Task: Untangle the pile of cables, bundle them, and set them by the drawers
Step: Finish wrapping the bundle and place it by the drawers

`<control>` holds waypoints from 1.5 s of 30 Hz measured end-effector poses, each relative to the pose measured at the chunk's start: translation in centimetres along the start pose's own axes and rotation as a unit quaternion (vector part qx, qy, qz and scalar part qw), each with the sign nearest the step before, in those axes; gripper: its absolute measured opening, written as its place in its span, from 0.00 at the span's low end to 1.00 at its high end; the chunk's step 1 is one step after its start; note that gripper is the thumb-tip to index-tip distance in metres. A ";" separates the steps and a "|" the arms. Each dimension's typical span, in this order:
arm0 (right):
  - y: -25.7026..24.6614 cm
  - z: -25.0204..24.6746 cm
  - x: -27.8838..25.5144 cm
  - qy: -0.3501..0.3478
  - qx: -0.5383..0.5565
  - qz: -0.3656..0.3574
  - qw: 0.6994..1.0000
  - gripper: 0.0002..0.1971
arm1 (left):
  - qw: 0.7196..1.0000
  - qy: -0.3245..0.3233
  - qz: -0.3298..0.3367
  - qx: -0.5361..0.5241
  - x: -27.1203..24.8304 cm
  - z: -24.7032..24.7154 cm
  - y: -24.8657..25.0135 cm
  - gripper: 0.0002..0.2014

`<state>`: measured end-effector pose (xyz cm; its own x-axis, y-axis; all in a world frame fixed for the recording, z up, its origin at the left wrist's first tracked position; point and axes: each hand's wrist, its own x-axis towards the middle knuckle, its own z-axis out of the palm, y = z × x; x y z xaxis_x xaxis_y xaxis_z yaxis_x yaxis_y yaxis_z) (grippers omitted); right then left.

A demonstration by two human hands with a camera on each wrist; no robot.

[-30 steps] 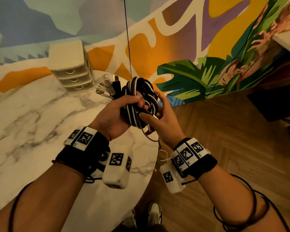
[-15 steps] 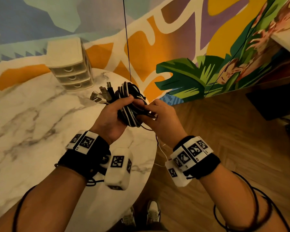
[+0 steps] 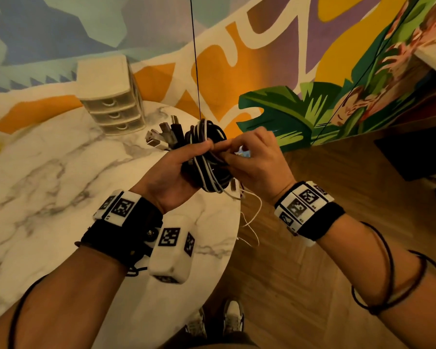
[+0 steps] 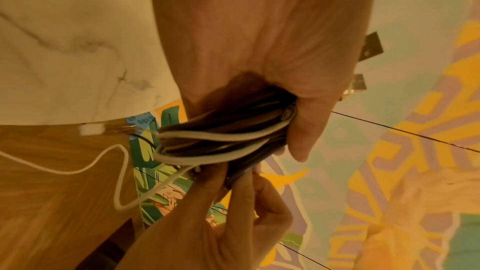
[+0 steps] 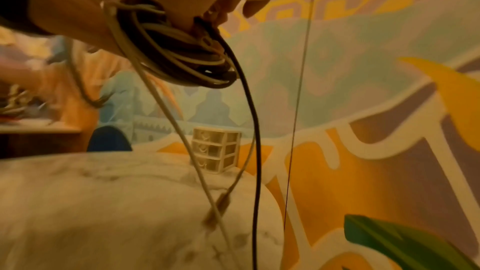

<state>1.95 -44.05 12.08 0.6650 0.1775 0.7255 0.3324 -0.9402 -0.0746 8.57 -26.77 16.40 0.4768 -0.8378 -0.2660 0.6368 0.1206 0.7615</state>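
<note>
A coiled bundle of black and white cables (image 3: 207, 157) is held in the air above the right edge of the marble table (image 3: 48, 177). My left hand (image 3: 176, 170) grips the coil from the left, thumb across its top. My right hand (image 3: 247, 157) pinches strands on the coil's right side. Several metal plugs (image 3: 161, 137) stick out at the upper left. Loose white cable ends (image 3: 249, 222) dangle below. In the left wrist view the bundle (image 4: 221, 137) sits under my left fingers (image 4: 306, 126). The cream three-drawer unit (image 3: 111, 96) stands at the table's back.
A painted mural wall (image 3: 262, 59) runs behind the table. Wooden floor (image 3: 337, 197) lies to the right, with a dark object (image 3: 413, 157) at the far right. A thin black wire (image 3: 194, 54) hangs down in front of the wall. My shoes (image 3: 219, 321) show below.
The coil has turned and sunk lower in my hands. My right hand has shifted from the lower side of the coil to its upper right, pinching strands near my left thumb.
</note>
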 end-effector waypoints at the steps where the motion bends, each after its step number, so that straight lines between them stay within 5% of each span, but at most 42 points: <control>1: 0.1 0.0 -0.1 0.007 0.017 0.025 1.000 0.06 | 1.000 -0.014 0.000 -0.002 0.0 0.1 0.1 0.18; 4: -0.6 0.2 -0.5 0.025 0.157 0.228 0.960 0.19 | 1.000 -0.021 0.010 -0.016 0.0 0.0 -0.4 0.16; 6: -0.9 -0.1 -0.3 -0.018 0.362 0.426 0.829 0.33 | 0.999 -0.019 0.023 -0.018 -0.3 -0.1 -0.9 0.15; 8: -0.7 0.2 -0.4 -0.098 0.519 0.489 0.694 0.43 | 0.999 -0.023 0.024 -0.008 -0.4 -0.2 -1.3 0.16; 11: -0.2 0.8 -0.8 -0.158 0.595 0.483 0.623 0.46 | 0.999 -0.020 0.032 0.014 -0.1 -0.1 -1.7 0.09; 15: -1.1 1.0 -0.6 -0.137 0.569 0.507 0.633 0.25 | 0.996 0.020 0.089 0.015 0.3 0.0 -1.8 0.04; 22: -1.4 0.0 -1.4 -0.135 0.586 0.548 0.582 0.46 | 0.979 0.143 0.143 0.015 0.8 -0.3 -2.0 0.06; 23: -1.8 -0.5 -1.2 -0.131 0.560 0.538 0.616 0.48 | 0.975 0.162 0.148 0.023 0.8 -0.4 -2.0 0.08; 25: -3.1 -1.0 -0.7 -0.138 0.454 0.490 0.731 0.46 | 0.970 0.189 0.150 0.031 0.9 -0.5 -2.3 0.09; 27: -4.0 -0.7 -0.5 -0.137 0.356 0.425 0.821 0.35 | 0.970 0.193 0.145 0.032 1.1 -0.4 -2.6 0.09; 30: -3.4 -0.3 -0.5 -0.147 0.308 0.380 0.860 0.19 | 0.976 0.164 0.140 0.022 1.0 -0.4 -2.8 0.09; 37: -0.9 -0.7 0.0 -0.168 0.283 0.247 0.911 0.14 | 0.993 0.095 0.056 -0.030 0.2 -0.9 -2.2 0.11; 40: -0.5 -1.0 0.2 -0.140 0.315 0.331 0.878 0.34 | 0.997 0.027 0.059 -0.039 -0.3 -0.4 -1.4 0.16; 43: -0.8 -0.8 0.3 -0.140 0.518 0.422 0.730 0.50 | 0.995 -0.044 0.065 -0.055 -0.7 0.0 -0.9 0.13; 45: -1.1 -0.3 0.1 -0.142 0.617 0.430 0.643 0.42 | 0.991 -0.088 0.065 -0.073 -0.8 0.0 -0.8 0.03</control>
<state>1.45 -43.07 12.40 0.9952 -0.0425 -0.0886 -0.0790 0.1900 -0.9786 7.70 -26.22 16.05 0.4555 -0.8885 -0.0550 0.6638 0.2978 0.6861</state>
